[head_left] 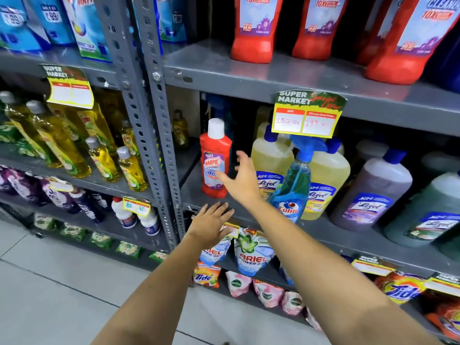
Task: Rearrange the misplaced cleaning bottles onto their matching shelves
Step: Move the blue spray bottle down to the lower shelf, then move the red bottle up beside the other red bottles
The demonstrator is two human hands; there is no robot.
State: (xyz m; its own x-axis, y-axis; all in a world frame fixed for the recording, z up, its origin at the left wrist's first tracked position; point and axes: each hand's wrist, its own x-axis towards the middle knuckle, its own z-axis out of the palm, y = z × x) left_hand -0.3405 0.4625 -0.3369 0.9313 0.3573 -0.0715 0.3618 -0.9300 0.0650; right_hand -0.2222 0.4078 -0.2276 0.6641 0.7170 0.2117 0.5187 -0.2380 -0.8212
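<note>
Painted metal shelf [249, 70], seemingly glossy plastic red bottle [214, 168]

- Large red plastic cleaner bottles [251, 31], top shelf: four visible.
- Small red Harpic bottle with white cap [215, 158], middle shelf: one.
- Blue Colin trigger spray bottle [293, 180]: one.
- Yellow Lizol jugs with blue caps [271, 155]: two clearly visible.
- Bare hands [211, 226]: two.

A Harpic bottle [215, 159] stands alone at the middle shelf's [323, 227] left end, mid-frame. To its right stand Lizol jugs [272, 168], with a Colin spray bottle [295, 183] in front. More Harpic bottles [256, 28] line the shelf above, upper right.
</note>
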